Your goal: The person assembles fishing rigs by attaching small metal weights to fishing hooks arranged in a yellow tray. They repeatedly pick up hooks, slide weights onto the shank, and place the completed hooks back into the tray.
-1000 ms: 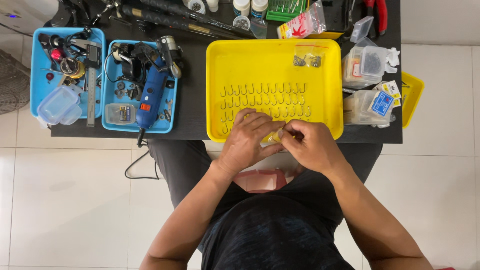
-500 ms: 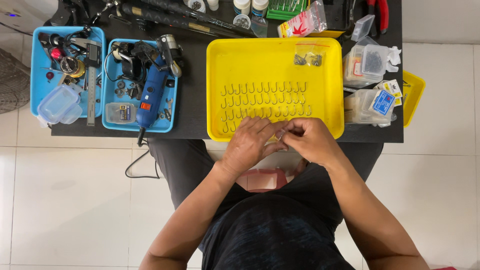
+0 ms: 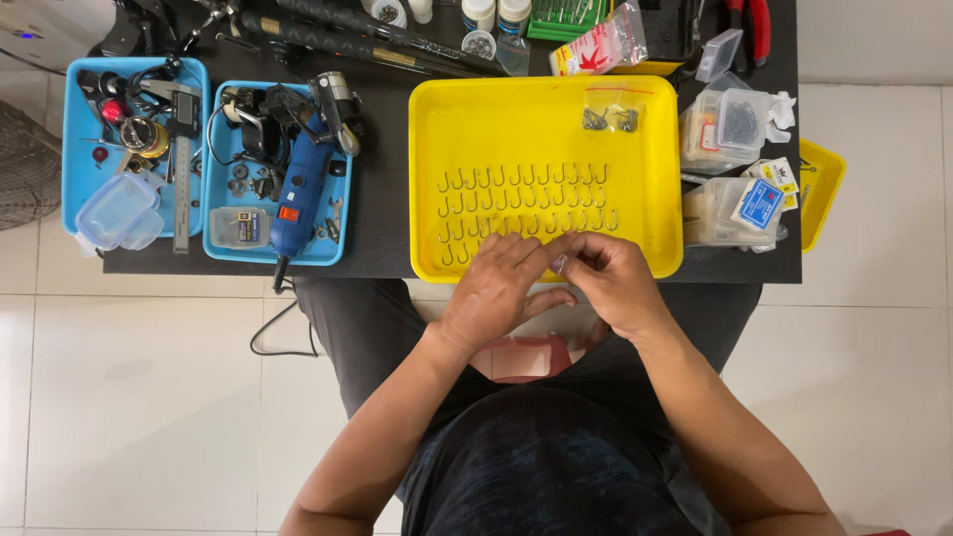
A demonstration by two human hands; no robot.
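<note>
Small clear packet in both grips, left hand, right hand; over yellow tray near edge.

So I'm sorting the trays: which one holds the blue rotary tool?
The right-hand blue tray, beside the yellow tray; the blue rotary tool lies in it, unlike the left blue tray.

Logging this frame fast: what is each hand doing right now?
Left hand: fingers curled, tips meeting the right hand over the yellow tray; grip cannot be told.
Right hand: pinching something small and pale; what it is cannot be told.
</note>
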